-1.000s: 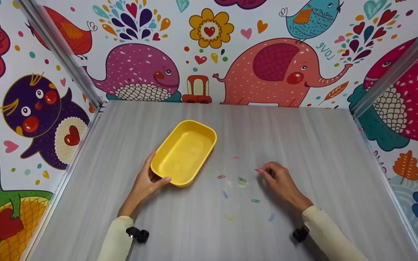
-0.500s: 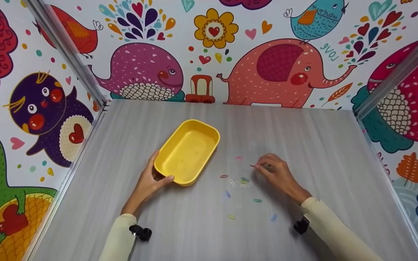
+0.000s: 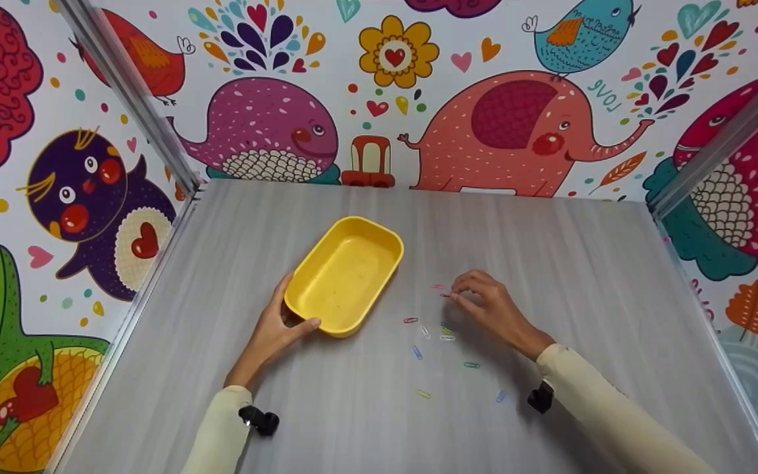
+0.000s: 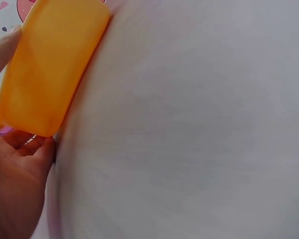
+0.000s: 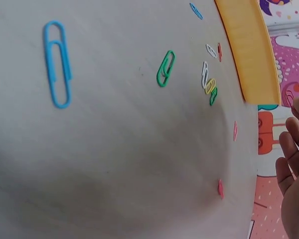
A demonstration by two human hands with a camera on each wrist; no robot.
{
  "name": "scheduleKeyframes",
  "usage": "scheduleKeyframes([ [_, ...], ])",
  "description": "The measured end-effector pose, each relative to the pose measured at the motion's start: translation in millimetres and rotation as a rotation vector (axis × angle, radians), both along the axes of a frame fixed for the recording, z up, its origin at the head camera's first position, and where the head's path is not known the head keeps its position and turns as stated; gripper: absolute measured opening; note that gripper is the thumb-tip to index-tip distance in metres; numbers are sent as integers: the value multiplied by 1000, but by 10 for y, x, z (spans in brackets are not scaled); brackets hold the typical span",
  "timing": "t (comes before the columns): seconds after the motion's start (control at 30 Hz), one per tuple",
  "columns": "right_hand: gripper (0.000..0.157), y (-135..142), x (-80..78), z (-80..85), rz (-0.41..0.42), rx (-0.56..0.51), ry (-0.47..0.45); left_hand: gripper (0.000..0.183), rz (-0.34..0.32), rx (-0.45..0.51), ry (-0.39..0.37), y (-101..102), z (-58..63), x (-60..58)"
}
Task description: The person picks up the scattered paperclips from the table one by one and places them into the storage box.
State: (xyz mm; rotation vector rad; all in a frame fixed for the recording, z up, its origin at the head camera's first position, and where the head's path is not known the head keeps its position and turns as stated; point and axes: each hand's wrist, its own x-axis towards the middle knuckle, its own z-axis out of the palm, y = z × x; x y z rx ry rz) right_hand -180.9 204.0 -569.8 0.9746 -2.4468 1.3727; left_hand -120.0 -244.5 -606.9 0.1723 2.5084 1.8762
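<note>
My left hand (image 3: pixel 275 332) grips the near left corner of a yellow plastic tub (image 3: pixel 346 273), thumb on the near wall. The left wrist view shows the thumb and fingers on either side of the tub (image 4: pixel 52 69). My right hand (image 3: pixel 492 309) pinches a red paper clip (image 3: pixel 445 295) between thumb and fingertips, above the table and right of the tub. In the right wrist view this paper clip (image 5: pixel 289 97) shows at the fingertips. Just past it lies a pink paper clip (image 3: pixel 437 286). Nothing lies on the visible tub floor.
Several loose paper clips lie nearer me on the grey table (image 3: pixel 550 250), among them a red one (image 3: pixel 410 320), a green one (image 3: pixel 472 365), a yellow one (image 3: pixel 424 394) and a blue one (image 3: pixel 501 396). Patterned walls (image 3: pixel 379 118) border the table's back and sides.
My right hand has moved left and slightly away from me with the red paper clip, toward the tub. The left hand keeps its grip on the tub. The head view has shifted slightly.
</note>
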Motion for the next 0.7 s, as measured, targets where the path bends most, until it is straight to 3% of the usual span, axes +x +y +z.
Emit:
scheduleKeyframes([
  [0.4, 7, -186, -61, 144, 31, 93, -122, 112, -2, 20, -2, -13, 3, 18],
  [0.7, 14, -313, -90, 206, 68, 103, -104, 112, 0, 23, -3, -14, -7, -2],
])
